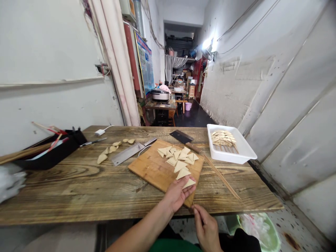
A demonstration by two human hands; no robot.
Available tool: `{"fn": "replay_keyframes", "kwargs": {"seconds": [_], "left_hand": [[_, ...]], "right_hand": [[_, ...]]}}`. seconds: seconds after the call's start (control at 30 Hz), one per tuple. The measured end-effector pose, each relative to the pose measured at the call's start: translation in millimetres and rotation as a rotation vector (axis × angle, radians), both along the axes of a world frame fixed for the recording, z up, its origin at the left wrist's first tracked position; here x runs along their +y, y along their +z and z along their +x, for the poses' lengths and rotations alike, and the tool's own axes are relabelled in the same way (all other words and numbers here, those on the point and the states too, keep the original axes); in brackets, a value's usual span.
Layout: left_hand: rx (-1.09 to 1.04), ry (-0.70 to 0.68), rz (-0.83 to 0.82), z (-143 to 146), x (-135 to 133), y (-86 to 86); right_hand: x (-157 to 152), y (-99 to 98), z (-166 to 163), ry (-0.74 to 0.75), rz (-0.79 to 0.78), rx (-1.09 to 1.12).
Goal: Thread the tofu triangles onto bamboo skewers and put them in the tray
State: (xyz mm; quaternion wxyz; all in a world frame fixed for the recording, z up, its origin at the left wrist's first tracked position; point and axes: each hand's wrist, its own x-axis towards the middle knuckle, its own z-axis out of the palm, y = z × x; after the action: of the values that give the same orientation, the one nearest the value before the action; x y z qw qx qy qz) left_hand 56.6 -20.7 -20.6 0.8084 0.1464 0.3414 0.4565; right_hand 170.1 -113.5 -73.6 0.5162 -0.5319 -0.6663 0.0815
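My left hand is closed on a pale triangular slice, which looks like tofu, over the near corner of a wooden cutting board. My right hand is below it at the table's front edge, its thumb and forefinger pinched on what looks like a bamboo skewer, mostly hidden. Several more triangular slices lie in a loose pile on the board, some overlapping. Loose bamboo skewers rest on the table to the right of the board.
A cleaver lies behind the board, its handle towards the pile. Left of the board are another broad knife and pale offcuts. A white tray at right holds skewered slices. A black box stands far left.
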Motion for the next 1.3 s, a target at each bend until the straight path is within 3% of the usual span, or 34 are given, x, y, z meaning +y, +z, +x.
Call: {"fn": "replay_keyframes", "kwargs": {"seconds": [0.27,0.67,0.8,0.9,0.97,1.03,1.07,1.2,1.3], "left_hand": [[0.089,0.141,0.004,-11,16,-0.2],[0.099,0.099,0.013,-8,18,-2.5],[0.114,0.104,0.195,-14,15,3.5],[0.433,0.23,0.38,-30,12,-4.6],[0.666,0.27,0.488,-42,11,-16.0],[0.769,0.279,0.515,-51,10,-27.1],[0.782,0.286,0.51,-53,11,-31.2],[0.747,0.299,0.451,-55,14,-35.5],[0.725,0.28,0.44,-54,17,-34.8]], "right_hand": [[-2,-0.6,0,0.018,0.004,0.001],[-3,2.2,-2,0.017,0.008,-0.011],[2,12.0,10,-0.053,-0.015,-0.054],[13,28.0,39,-0.151,0.01,-0.152],[28,45.3,68,-0.227,-0.012,-0.249],[50,67.3,100,-0.339,-0.121,-0.358],[64,79.2,117,-0.426,-0.216,-0.438],[136,120.6,172,-0.6,-0.318,-0.517],[188,134.2,197,-0.683,-0.436,-0.557]]}}
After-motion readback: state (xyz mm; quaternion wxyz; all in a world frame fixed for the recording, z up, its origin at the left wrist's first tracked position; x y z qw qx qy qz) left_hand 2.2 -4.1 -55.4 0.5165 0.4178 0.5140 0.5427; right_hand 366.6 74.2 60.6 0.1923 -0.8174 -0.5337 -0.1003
